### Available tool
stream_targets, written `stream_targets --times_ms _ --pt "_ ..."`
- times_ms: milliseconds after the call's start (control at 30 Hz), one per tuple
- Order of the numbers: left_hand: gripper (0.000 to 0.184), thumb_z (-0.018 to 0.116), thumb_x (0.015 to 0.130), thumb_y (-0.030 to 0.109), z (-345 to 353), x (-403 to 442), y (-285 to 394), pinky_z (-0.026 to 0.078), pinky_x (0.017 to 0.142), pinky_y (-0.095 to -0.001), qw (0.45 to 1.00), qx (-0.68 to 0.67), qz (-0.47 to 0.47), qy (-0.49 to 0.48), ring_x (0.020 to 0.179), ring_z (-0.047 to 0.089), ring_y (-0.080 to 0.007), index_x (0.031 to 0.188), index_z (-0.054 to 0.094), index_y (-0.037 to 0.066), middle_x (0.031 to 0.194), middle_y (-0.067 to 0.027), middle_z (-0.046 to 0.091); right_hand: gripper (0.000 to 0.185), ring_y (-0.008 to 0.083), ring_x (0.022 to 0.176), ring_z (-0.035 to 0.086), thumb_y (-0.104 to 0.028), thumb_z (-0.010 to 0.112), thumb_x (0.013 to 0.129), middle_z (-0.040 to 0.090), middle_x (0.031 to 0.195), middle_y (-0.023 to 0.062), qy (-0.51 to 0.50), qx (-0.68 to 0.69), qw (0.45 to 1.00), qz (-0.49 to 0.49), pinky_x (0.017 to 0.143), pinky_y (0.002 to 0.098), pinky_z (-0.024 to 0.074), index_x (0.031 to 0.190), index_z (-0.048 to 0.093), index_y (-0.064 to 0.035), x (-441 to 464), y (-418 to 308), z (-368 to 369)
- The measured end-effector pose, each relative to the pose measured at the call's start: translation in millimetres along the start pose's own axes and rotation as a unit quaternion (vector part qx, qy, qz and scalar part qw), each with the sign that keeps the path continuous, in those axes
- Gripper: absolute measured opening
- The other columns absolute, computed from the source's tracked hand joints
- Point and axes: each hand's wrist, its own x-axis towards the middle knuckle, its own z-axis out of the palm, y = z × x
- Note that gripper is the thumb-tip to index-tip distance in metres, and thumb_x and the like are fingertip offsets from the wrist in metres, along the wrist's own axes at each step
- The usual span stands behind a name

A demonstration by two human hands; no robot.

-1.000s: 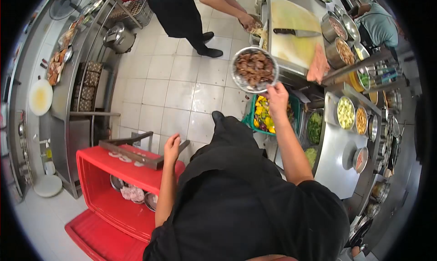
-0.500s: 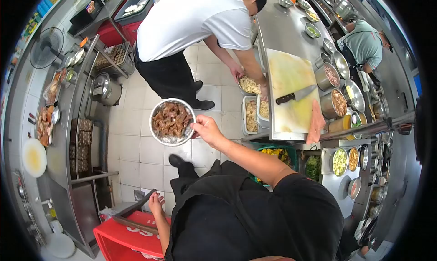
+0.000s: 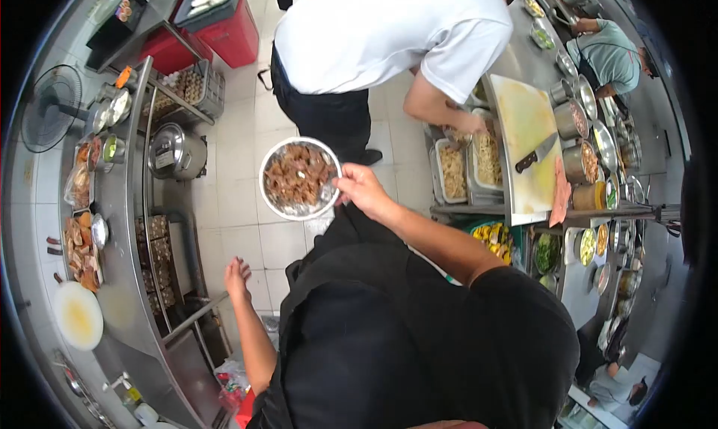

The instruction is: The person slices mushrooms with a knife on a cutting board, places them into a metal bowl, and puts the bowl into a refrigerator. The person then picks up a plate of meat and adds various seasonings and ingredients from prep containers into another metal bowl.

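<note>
Right hand (image 3: 364,190) pinches rim of metal bowl (image 3: 323,202); contents: brown, glossy, irregular pieces (image 3: 288,181), apparently meat. Left hand (image 3: 238,275): fingers loosely spread. White tubs (image 3: 455,201) hold pale food.

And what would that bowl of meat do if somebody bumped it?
It might tip: the right hand holds the bowl at one side only. The meat looks like loose pieces, so some could spill. The bowl's shiny metal look suggests it's stiff.

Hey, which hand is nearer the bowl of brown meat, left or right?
Right. The right hand grips the bowl by its rim; the left hand is apart from it, lower left in view.
</note>
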Motion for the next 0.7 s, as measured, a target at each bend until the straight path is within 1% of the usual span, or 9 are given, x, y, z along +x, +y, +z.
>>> stream_targets --times_ms 33,133,200,267,333,433,567,667,700 --pt "0.048 0.059 0.098 0.037 3.6 16.7 19.0 0.052 0.084 -0.0370 1.000 -0.004 0.009 -0.009 0.103 0.064 -0.0254 0.132 0.054 0.005 0.125 -0.0137 0.062 0.008 0.0144 0.075 0.067 -0.007 0.059 0.093 0.067 0.087 0.0054 -0.016 -0.014 1.000 0.013 0.064 0.0311 0.0588 0.095 0.063 0.0001 14.1 0.5 7.0" --pt "0.043 0.058 0.099 0.033 16.7 53.2 84.9 0.052 0.083 -0.0360 0.999 -0.013 0.031 -0.027 0.102 0.064 -0.0239 0.132 0.055 0.004 0.123 -0.0126 0.063 0.008 0.0145 0.071 0.066 -0.007 0.060 0.093 0.066 0.083 0.0056 -0.010 -0.019 1.000 0.010 0.063 0.0309 0.0584 0.091 0.063 0.0001 55.2 -4.3 35.4" --pt "0.042 0.058 0.100 0.032 27.4 82.8 116.3 0.052 0.083 -0.0357 0.998 -0.016 0.036 -0.039 0.101 0.065 -0.0234 0.131 0.056 0.004 0.123 -0.0122 0.064 0.008 0.0140 0.069 0.066 -0.006 0.060 0.093 0.065 0.082 0.0055 -0.011 -0.017 1.000 0.010 0.063 0.0304 0.0580 0.090 0.062 0.0003 93.4 -4.7 53.5" --pt "0.040 0.058 0.100 0.030 29.1 107.0 131.7 0.053 0.083 -0.0355 0.998 -0.016 0.035 -0.043 0.101 0.065 -0.0226 0.131 0.056 0.005 0.122 -0.0116 0.064 0.008 0.0130 0.068 0.065 -0.006 0.060 0.093 0.065 0.081 0.0050 -0.028 -0.026 0.999 0.001 0.062 0.0294 0.0572 0.089 0.062 0.0006 138.0 3.2 68.3" --pt "0.037 0.057 0.101 0.028 24.7 128.8 139.5 0.053 0.082 -0.0349 0.999 -0.027 0.009 -0.035 0.099 0.065 -0.0209 0.130 0.057 0.006 0.119 -0.0106 0.065 0.007 0.0128 0.067 0.064 -0.005 0.061 0.093 0.065 0.081 0.0050 -0.030 -0.021 0.999 0.014 0.062 0.0295 0.0573 0.089 0.062 0.0008 177.5 2.5 87.4" --pt "0.036 0.057 0.101 0.027 9.4 158.8 154.0 0.053 0.081 -0.0350 0.999 -0.042 -0.022 -0.022 0.097 0.065 -0.0203 0.130 0.057 0.006 0.119 -0.0099 0.065 0.007 0.0130 0.068 0.065 -0.005 0.061 0.093 0.065 0.081 0.0048 -0.061 -0.034 0.997 -0.014 0.063 0.0296 0.0575 0.088 0.061 0.0005 239.8 -4.2 116.5" --pt "0.038 0.058 0.100 0.028 -7.1 193.4 172.1 0.053 0.081 -0.0360 0.998 -0.036 -0.045 0.019 0.098 0.064 -0.0215 0.131 0.056 0.006 0.121 -0.0111 0.064 0.008 0.0135 0.069 0.066 -0.005 0.060 0.092 0.065 0.080 0.0042 -0.082 -0.016 0.996 0.022 0.064 0.0306 0.0578 0.088 0.061 0.0012 306.3 -19.5 145.4" --pt "0.040 0.057 0.101 0.029 -12.3 228.8 175.5 0.054 0.079 -0.0353 0.994 -0.071 -0.070 0.040 0.097 0.064 -0.0216 0.132 0.055 0.005 0.121 -0.0120 0.064 0.010 0.0147 0.070 0.067 -0.005 0.059 0.091 0.066 0.080 0.0079 -0.082 -0.075 0.994 0.017 0.061 0.0298 0.0577 0.085 0.060 0.0022 358.1 -28.2 154.8" --pt "0.040 0.057 0.101 0.028 -7.4 237.5 185.0 0.054 0.078 -0.0345 0.992 -0.082 -0.086 0.045 0.096 0.064 -0.0216 0.132 0.054 0.004 0.120 -0.0120 0.064 0.010 0.0145 0.069 0.066 -0.006 0.060 0.091 0.066 0.080 0.0077 -0.067 -0.070 0.995 0.020 0.061 0.0302 0.0573 0.085 0.060 0.0020 371.8 -29.0 157.3"
